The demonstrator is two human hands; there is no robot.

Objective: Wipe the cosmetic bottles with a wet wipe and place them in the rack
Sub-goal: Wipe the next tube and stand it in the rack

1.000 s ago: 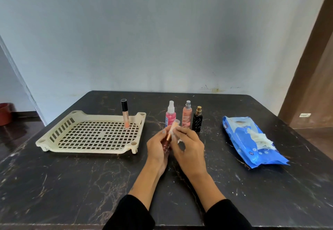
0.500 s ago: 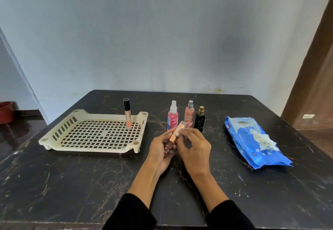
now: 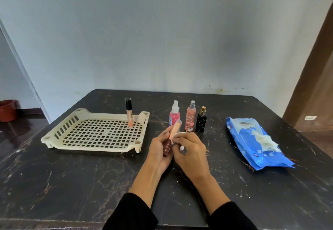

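Note:
My left hand [image 3: 158,150] grips a slim lip gloss tube [image 3: 172,136] with a dark red body and a peach cap, tilted up to the right. My right hand [image 3: 191,150] presses a white wet wipe [image 3: 177,136] against the tube's middle. A cream plastic rack [image 3: 95,145] lies at the left, and a black-capped tube [image 3: 129,112] stands upright in its far right corner. Behind my hands stand a pink spray bottle [image 3: 174,115], a peach spray bottle [image 3: 190,117] and a black perfume bottle [image 3: 201,120].
A blue pack of wet wipes [image 3: 252,146] lies open at the right, a wipe sticking out of it. The dark marble table [image 3: 72,184] ends at a pale wall. A red pot [image 3: 7,109] sits on the floor at far left.
My right hand has slid the wipe down from the tube's cap towards its middle. The tube stays tilted in my left hand. The view has shifted slightly.

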